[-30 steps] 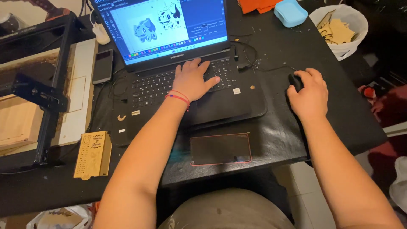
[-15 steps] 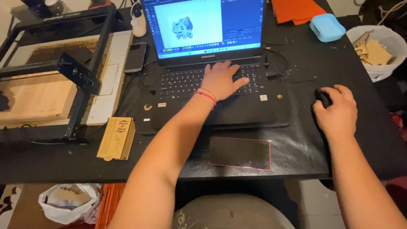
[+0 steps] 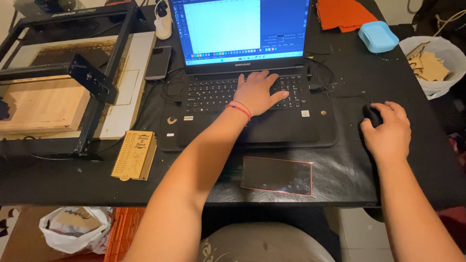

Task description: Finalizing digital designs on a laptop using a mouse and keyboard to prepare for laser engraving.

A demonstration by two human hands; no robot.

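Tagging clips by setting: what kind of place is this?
Probably a home hobby or maker desk for laser engraving. A frame-type engraver sits over a wood board, an engraved wooden plaque lies beside the laptop, and a bin of wood offcuts stands at the right.

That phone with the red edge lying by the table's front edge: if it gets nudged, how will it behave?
The phone looks stiff, flat and glossy, so it would probably slide, not roll. It lies near the table edge, so a forward push might drop it. Its glass face is likely fragile.
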